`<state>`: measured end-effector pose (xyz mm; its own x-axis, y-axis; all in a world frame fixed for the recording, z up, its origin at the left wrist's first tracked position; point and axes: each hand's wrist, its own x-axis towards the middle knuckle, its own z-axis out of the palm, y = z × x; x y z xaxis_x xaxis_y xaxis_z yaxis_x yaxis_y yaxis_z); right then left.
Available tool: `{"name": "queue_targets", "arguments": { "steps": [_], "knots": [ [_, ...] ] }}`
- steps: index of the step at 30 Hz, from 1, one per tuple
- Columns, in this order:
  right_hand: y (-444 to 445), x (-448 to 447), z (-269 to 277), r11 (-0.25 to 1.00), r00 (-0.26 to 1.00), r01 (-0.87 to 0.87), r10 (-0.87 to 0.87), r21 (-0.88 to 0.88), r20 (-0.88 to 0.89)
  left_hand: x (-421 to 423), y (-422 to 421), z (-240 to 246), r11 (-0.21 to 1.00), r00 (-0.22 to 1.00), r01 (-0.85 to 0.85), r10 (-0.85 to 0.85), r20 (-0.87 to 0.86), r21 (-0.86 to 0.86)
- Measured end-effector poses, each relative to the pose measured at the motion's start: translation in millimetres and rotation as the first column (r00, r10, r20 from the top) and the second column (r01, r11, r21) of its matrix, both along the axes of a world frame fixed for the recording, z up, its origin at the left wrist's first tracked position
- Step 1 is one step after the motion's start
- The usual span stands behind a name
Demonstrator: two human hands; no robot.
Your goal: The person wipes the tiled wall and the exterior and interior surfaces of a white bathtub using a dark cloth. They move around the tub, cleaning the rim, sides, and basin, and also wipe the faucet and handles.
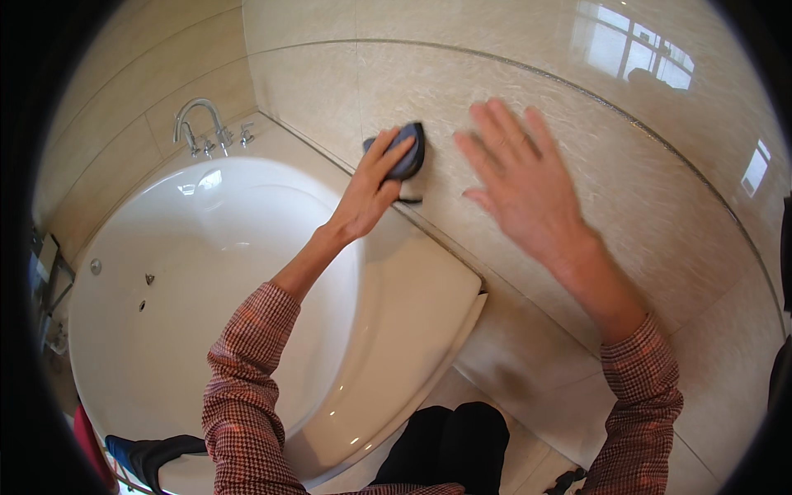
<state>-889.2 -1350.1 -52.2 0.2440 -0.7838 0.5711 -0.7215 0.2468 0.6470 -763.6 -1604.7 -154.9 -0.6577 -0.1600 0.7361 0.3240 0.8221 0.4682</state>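
Observation:
My left hand presses a folded blue-grey cloth with a black edge to the tiled wall, just above the rim of a white bathtub. The fingers lie over the cloth, and part of it is hidden under them. To the right, my right hand is raised before the same wall, its fingers apart, with nothing in it; it looks slightly blurred. Whether it touches the tiles I cannot tell.
A chrome faucet with handles stands at the tub's far corner. A dark cloth hangs over the near left rim, beside a red object. A dark object lies on the floor at the lower right.

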Motion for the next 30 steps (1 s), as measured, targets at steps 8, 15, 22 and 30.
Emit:
{"name": "queue_targets", "arguments": {
  "steps": [8, 15, 22, 30],
  "knots": [
    [-46, 11, -133, 0.953, 0.815, -0.24, 0.095, 0.183, 0.571, 1, -23, -79, 0.935, 0.709, -0.1, 0.307, 0.635, -0.341],
    [-54, 3, -164, 0.951, 0.807, -0.284, 0.165, 0.127, 0.567, 1, -29, -83, 0.919, 0.712, -0.263, 0.391, 0.584, -0.295],
    [-56, -6, -176, 0.913, 0.681, -0.299, 0.001, 0.276, 0.733, 1, -32, -78, 0.94, 0.685, -0.165, 0.327, 0.651, -0.299],
    [-47, -8, -184, 0.928, 0.64, -0.295, 0.016, 0.227, 0.768, -41, -85, -96, 0.842, 0.634, -0.49, 0.522, 0.57, -0.226]
  ]
}}
